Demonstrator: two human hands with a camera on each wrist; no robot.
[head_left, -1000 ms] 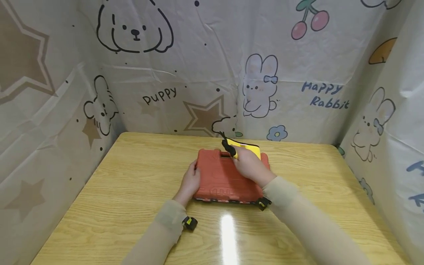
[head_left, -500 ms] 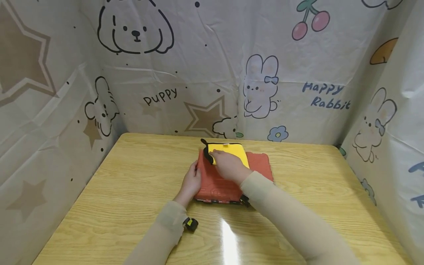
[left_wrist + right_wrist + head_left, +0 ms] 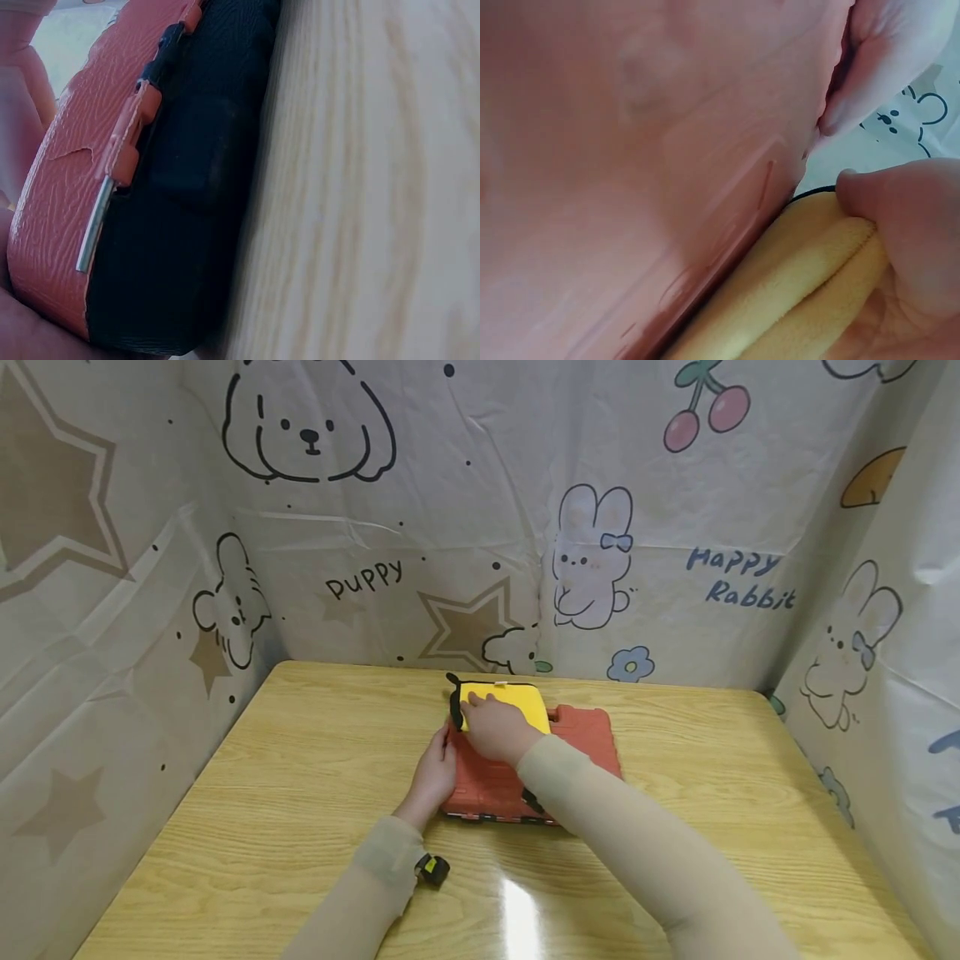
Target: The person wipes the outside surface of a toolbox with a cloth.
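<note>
A red-lidded plastic case [image 3: 585, 739] with a black base lies flat on the table, its hinge side towards me. My left hand [image 3: 433, 781] grips the left edge, thumb up by the lid. The left wrist view shows the case's hinges [image 3: 127, 135] and a metal pin up close. On the far left of the lid, my right hand [image 3: 498, 731] holds a folded yellow cloth [image 3: 521, 697] with black edging. In the right wrist view the thumb presses on the cloth's soft folds [image 3: 802, 285], against the lid; some fingers are hidden there.
The wooden table [image 3: 315, 743] stretches out around the case. A printed fabric backdrop [image 3: 450, 510] rises behind and at both sides. Small black devices sit at both wrists, the left one [image 3: 432, 870] just above the tabletop.
My right hand has slid the yellow cloth leftwards across the lid, from the middle right to the far left corner. The left hand and the case stay in place.
</note>
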